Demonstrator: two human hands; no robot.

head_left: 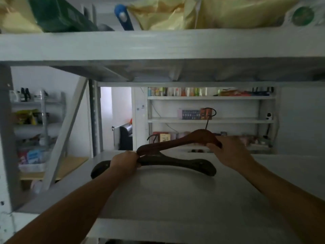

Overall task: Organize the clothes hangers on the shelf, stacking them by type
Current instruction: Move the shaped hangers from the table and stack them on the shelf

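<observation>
Where yellow bags (219,13) crowd overhead, dim far shelves (211,120) seem cluttered.

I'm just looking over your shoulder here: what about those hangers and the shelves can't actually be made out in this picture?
Head view only:
- Dark hanger on the shelf: the left hand hides its middle; dimness hides whether it is one hanger or several.
- Upper wooden hanger: its right end is hidden by the right hand.
- Far shelf bottles: too small and blurred to read.
- Top shelf bags: cut off by the top edge.
</observation>
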